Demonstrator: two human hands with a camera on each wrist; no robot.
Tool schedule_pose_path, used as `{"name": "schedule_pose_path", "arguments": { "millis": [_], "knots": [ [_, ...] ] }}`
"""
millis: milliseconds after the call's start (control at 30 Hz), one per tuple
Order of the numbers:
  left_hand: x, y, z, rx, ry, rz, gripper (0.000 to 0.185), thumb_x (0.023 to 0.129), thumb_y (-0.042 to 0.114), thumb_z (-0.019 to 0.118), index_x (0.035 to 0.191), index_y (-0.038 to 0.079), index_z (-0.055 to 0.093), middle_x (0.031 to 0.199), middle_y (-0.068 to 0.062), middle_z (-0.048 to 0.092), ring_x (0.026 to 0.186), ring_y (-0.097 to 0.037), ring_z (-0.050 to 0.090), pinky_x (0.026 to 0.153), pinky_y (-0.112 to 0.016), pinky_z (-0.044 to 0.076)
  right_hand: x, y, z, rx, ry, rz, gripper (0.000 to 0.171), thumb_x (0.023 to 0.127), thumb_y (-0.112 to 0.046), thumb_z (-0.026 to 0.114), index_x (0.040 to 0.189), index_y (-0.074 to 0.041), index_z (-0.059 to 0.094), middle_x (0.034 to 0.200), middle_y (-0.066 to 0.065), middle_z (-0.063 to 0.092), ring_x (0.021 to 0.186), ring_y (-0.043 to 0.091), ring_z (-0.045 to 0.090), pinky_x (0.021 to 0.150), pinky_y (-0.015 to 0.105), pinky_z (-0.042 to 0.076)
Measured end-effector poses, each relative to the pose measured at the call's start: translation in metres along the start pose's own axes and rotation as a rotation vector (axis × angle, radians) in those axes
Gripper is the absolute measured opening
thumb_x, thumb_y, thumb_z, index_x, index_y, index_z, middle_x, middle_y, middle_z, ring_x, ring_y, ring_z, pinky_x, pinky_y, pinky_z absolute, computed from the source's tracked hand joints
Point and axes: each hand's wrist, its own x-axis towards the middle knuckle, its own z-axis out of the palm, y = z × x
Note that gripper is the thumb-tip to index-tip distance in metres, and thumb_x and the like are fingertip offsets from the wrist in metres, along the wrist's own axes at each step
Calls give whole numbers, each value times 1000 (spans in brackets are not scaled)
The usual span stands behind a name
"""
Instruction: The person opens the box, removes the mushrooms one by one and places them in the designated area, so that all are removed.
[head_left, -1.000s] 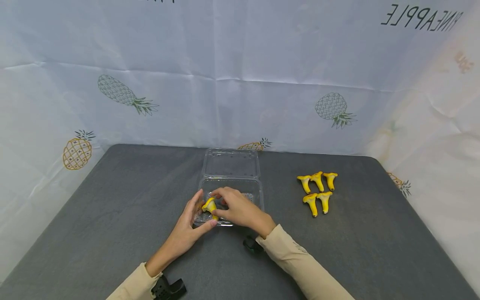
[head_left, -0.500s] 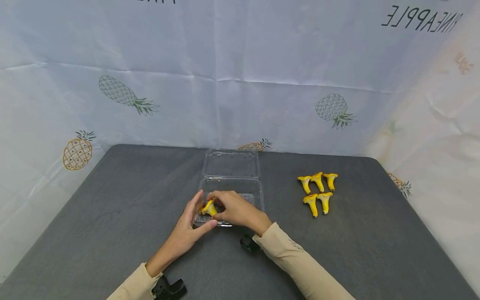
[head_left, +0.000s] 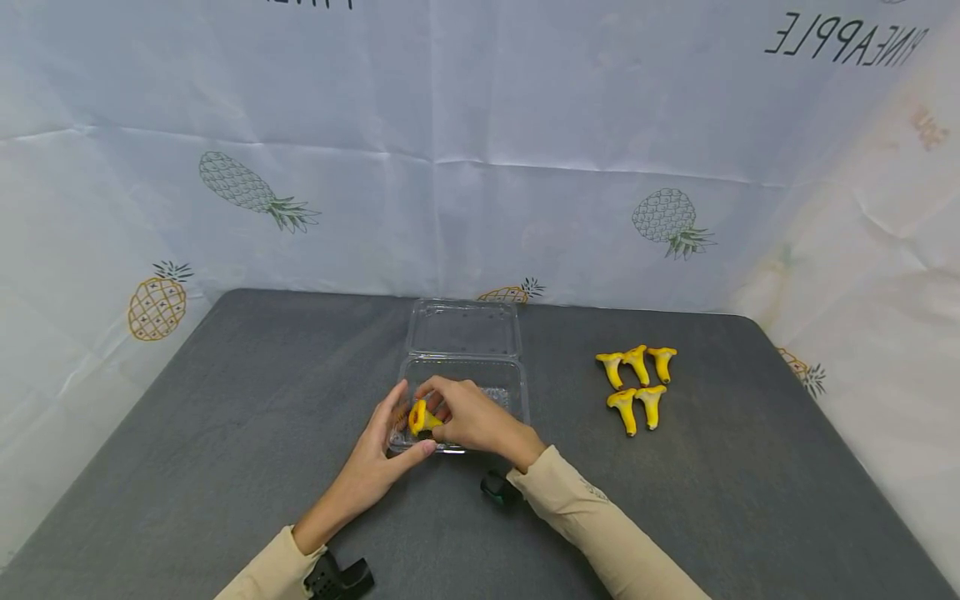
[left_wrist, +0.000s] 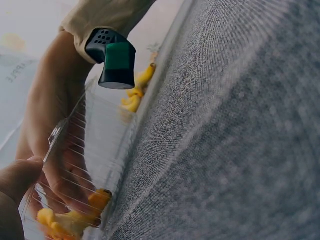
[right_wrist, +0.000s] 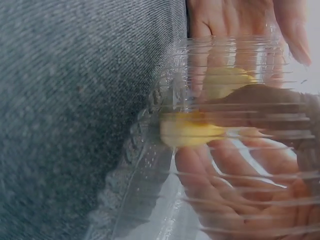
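A clear plastic clamshell box lies with its lid folded back on the grey table. My right hand reaches into its base and pinches a yellow chanterelle mushroom by the stem, the cap toward the left. My left hand steadies the box's near left corner, fingers straight along the side wall and thumb at the front rim. Through the ribbed wall in the right wrist view, the held mushroom shows at the fingertips, with a second yellow shape beside the left hand's fingers.
Several more yellow mushrooms lie in two rows to the right of the box. The lid extends toward the table's far edge. Behind the grey table hangs a pineapple-print curtain. Each wrist carries a dark camera mount.
In the right fingers the mushroom has turned, from stem pointing toward the person to cap facing left, and sits lower in the box. The left hand and the box have stayed in place.
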Motion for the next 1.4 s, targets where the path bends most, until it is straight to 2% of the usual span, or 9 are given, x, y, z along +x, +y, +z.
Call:
{"name": "schedule_pose_path", "arguments": {
  "millis": [167,267,400,600,767,933,1100,1400],
  "knots": [
    [0,0,0,7,3,4,88,95,24,68,160,10,10,166,-17,11,150,-42,22,117,-63,27,-1,0,-1,-35,14,2,46,88,0,71,132,-7,61,111,11,69,94,21,66,72,20,53],
    [0,0,0,9,6,-2,89,95,25,68,160,10,10,166,-16,11,150,-42,22,118,-62,26,-2,1,-3,-35,8,-3,45,88,0,71,131,-7,61,112,11,69,97,22,67,74,21,54],
    [0,0,1,8,7,-15,90,94,26,69,160,11,10,166,-16,11,151,-43,21,118,-63,25,-6,2,-6,-1,-4,1,47,88,1,69,133,-8,58,117,13,69,102,26,68,79,26,57],
    [0,0,1,9,10,-8,90,94,26,70,160,11,10,166,-16,11,150,-44,21,118,-64,24,-9,4,-10,67,1,18,48,88,5,64,134,-8,58,114,9,67,98,22,67,73,26,55],
    [1,0,1,10,10,6,90,94,24,69,160,9,10,166,-17,11,150,-43,21,119,-62,24,-10,6,-13,93,7,29,44,87,5,65,129,-5,59,119,7,66,102,22,66,80,29,56],
    [1,1,2,16,15,-4,91,94,24,70,160,8,10,165,-18,12,150,-44,22,118,-63,25,-11,7,-15,118,10,20,45,85,-6,76,127,-5,60,122,6,65,100,20,67,83,27,57],
    [1,1,2,19,15,-7,90,94,24,69,160,8,10,165,-19,12,150,-45,22,117,-65,24,-13,7,-16,145,21,10,46,87,-19,78,127,-6,59,113,5,66,95,16,68,80,22,56],
    [0,1,2,19,21,-11,91,93,25,70,160,9,11,165,-18,12,150,-44,23,118,-63,25,-21,4,-22,146,85,25,54,87,-19,77,135,-6,56,113,5,68,98,17,70,83,25,59]
  ]
}}
